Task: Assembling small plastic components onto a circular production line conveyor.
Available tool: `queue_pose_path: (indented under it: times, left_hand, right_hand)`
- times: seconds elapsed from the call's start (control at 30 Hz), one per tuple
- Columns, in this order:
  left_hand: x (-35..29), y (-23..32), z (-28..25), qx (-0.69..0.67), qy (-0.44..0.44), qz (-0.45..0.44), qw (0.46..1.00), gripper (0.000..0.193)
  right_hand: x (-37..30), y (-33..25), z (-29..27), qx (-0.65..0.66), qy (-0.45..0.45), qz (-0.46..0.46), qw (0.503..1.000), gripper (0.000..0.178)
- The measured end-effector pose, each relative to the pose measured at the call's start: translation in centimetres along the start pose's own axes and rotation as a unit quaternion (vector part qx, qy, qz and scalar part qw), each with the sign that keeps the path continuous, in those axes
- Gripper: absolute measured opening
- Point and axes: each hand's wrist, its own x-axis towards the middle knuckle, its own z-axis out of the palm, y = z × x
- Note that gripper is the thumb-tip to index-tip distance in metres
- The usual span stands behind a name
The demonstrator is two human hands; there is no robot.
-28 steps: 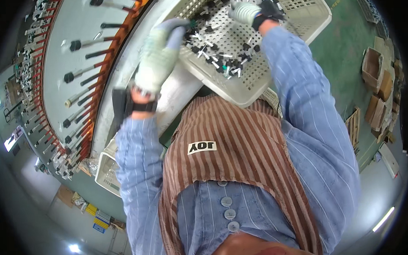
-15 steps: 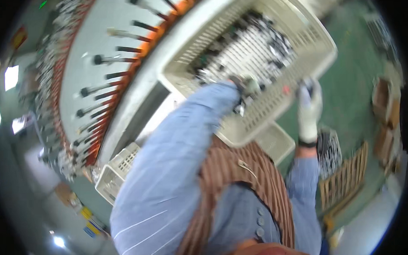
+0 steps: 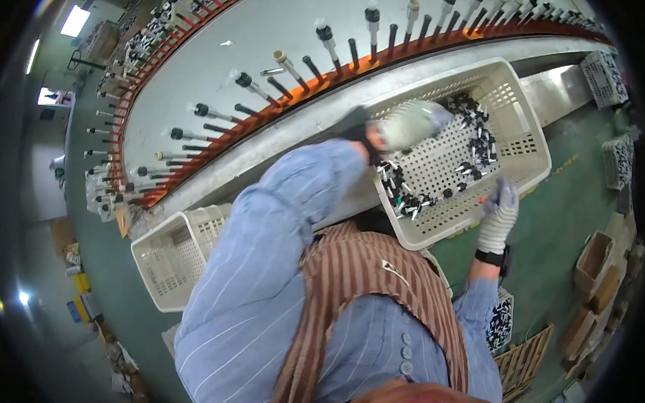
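Note:
A pale plastic crate [image 3: 531, 127] with slotted walls holds scattered small black-and-white parts [image 3: 482, 145], mostly along the sides of its perforated floor. My left hand [image 3: 413, 124], in a whitish glove, reaches over the crate's left side toward the parts at the far end. Motion blurs its fingers, so whether it grips anything cannot be made out. At the near right rim is my gloved right hand [image 3: 499, 215], its fingers curled against the crate's edge. A small red spot [image 3: 482, 199] shows on the rim beside it.
Beyond the crate curves an orange-edged conveyor [image 3: 290, 96] with upright pegs, many capped with black or beige-topped parts [image 3: 325, 35]. Another pale crate [image 3: 170, 260] stands at the left. Filled crates [image 3: 604, 78] line the green floor [image 3: 550, 208] at the right, near cardboard boxes [image 3: 594, 259] and a wooden pallet [image 3: 523, 365].
The view has swung and sharpened, showing more of the conveyor. My left hand has moved from the crate's near side toward its far side. My right hand stays at the rim.

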Motion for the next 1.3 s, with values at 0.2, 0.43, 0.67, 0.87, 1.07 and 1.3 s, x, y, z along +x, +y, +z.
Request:
queue_pose_path:
  times: [0.2,0.43,0.67,0.87,1.07,1.3]
  left_hand:
    - [-18.3,0.9,-10.4,-0.278,0.224,-0.371,0.857,0.038]
    - [-32.5,5.5,-7.7,-0.336,0.283,-0.491,0.752,0.039]
    - [-40.4,7.3,-3.3,-0.348,0.323,-0.514,0.714,0.032]
    - [-46.1,6.5,-1.0,-0.378,0.386,-0.527,0.656,0.035]
    - [-48.0,5.5,-0.2,-0.372,0.382,-0.534,0.657,0.033]
    - [-48.7,6.0,-0.3,-0.389,0.366,-0.527,0.661,0.031]
  right_hand:
    - [-2.8,-2.0,11.5,0.19,-0.126,-0.014,0.974,0.029]
    - [0.3,-7.0,22.8,0.184,-0.22,-0.079,0.955,0.027]
    - [3.8,-9.8,33.5,0.231,-0.181,-0.109,0.95,0.034]
    - [4.5,-6.9,39.5,0.246,-0.244,-0.135,0.928,0.046]
    - [-1.3,-7.3,44.1,0.072,-0.279,-0.246,0.926,0.049]
    - [-5.9,-3.1,48.5,-0.162,-0.283,-0.372,0.869,0.035]
